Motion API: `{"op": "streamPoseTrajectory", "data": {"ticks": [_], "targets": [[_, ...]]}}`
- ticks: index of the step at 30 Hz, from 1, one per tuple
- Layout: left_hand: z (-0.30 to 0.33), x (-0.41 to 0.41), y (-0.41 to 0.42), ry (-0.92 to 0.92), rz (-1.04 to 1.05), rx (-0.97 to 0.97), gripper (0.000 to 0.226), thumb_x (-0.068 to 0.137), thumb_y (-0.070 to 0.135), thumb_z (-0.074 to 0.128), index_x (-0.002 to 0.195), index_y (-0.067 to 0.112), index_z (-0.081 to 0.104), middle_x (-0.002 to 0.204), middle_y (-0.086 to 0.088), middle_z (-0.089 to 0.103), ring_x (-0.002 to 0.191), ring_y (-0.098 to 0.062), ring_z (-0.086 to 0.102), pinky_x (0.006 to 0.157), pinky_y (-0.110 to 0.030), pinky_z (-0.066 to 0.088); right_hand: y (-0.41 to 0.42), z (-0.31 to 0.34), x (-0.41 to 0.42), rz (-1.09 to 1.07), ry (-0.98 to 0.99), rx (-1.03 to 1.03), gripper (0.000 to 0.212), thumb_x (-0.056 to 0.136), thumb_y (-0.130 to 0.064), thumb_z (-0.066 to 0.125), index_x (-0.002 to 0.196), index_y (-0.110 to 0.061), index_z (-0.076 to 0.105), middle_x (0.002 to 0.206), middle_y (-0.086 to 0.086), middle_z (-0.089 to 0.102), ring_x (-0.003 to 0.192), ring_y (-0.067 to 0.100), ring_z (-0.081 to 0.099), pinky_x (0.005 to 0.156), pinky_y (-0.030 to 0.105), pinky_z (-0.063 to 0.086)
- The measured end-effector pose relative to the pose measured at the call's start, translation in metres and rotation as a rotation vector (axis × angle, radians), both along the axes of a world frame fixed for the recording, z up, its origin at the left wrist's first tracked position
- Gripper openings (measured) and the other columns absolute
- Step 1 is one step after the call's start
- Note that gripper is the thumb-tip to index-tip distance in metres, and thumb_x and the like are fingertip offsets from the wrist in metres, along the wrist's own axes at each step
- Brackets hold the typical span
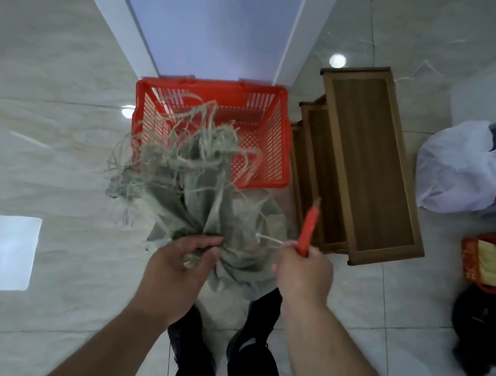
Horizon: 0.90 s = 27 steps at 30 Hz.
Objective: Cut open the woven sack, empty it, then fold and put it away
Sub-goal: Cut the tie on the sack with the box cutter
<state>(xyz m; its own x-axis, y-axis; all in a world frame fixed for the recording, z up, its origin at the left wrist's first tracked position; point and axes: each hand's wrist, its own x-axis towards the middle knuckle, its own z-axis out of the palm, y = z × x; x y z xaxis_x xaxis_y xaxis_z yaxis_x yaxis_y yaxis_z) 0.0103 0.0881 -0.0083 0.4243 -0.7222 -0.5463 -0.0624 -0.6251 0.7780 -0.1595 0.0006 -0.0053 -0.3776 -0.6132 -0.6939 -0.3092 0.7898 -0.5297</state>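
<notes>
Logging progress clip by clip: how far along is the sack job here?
Early. Done: nothing clearly. In hand: the left hand grips the gathered neck of the woven sack, frayed strands loose above it; the right hand holds a red cutter. Left: emptying it, perhaps into the red basket, then folding and storing.

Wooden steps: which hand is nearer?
Right. The right hand, gripping a red cutter, is just beside the wooden steps; the left hand grips the sack farther away.

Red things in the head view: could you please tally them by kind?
Large basket: 1
Small basket: 1
Cutter, held in the right hand: 1
Total: 3
</notes>
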Motion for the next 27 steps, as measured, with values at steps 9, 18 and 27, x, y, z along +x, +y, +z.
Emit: {"op": "streamPoseTrajectory", "data": {"ticks": [9,18,27], "targets": [[0.015,0.009,0.012,-0.085,0.007,0.077,0.065,0.084,0.003,0.082,0.079,0.068,0.07,0.084,0.039,0.072,0.079,0.021,0.064,0.068,0.003,0.045,-0.09,0.069,-0.024,-0.358,-0.205,-0.188,0.01,0.092,-0.01,0.071,0.1,-0.012,0.076,0.066,0.0,0.068,0.053,0.011,0.06,0.051,0.025,0.046],[0.019,-0.011,-0.026,-0.063,-0.061,0.049,0.061,0.084,0.001,0.08,0.086,0.061,0.075,0.083,0.033,0.075,0.086,0.013,0.07,0.077,-0.001,0.05,-0.267,0.122,0.012,-0.422,-0.693,-0.483,0.016,0.105,-0.016,0.058,0.121,-0.015,0.055,0.057,-0.001,0.074,0.054,0.009,0.065,0.051,0.022,0.044],[0.021,-0.014,-0.044,-0.094,-0.113,-0.023,0.104,0.08,0.01,0.083,0.141,0.075,0.03,0.143,0.034,0.056,0.12,0.012,0.062,0.093,-0.006,0.051,-0.092,0.053,-0.01,-0.083,-0.478,0.035,0.015,0.096,-0.02,0.073,0.107,-0.011,0.073,0.072,0.012,0.065,0.045,0.012,0.052,0.045,0.025,0.04]]}}
